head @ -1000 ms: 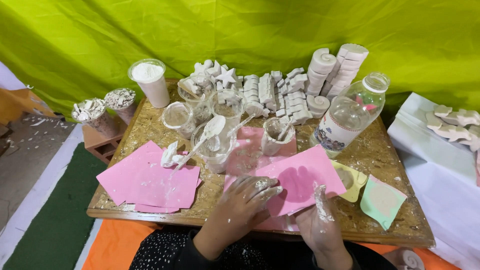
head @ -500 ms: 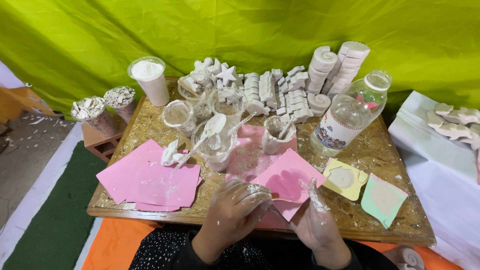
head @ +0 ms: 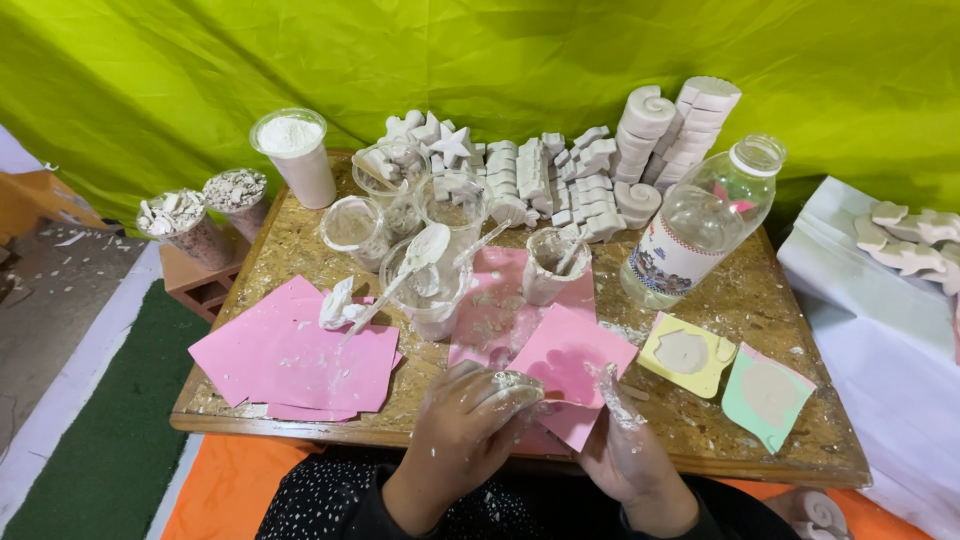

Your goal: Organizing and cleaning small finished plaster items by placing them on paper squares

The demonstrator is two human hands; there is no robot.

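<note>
My left hand (head: pixel 468 425) and my right hand (head: pixel 628 448), both smeared with white plaster, are at the near edge of the wooden table (head: pixel 760 300). Between them they hold a pink square sheet (head: pixel 570 358), turned corner-up like a diamond. My left fingers pinch its lower left edge. My right fingers press its right edge. Another pink sheet (head: pixel 500 300) lies just behind it, dusted with plaster.
Behind stand plastic cups (head: pixel 432 285) with plaster and spoons, a clear bottle (head: pixel 700 225), a cup of white powder (head: pixel 292 155) and rows of white cast shapes (head: pixel 560 180). A pink sheet stack (head: pixel 300 355) lies left; yellow (head: pixel 686 353) and green (head: pixel 768 395) moulds lie right.
The pink sheet lay flatter on the table under my left hand. Both hands have drawn it nearer and turned it, and the yellow mould behind it now shows fully.
</note>
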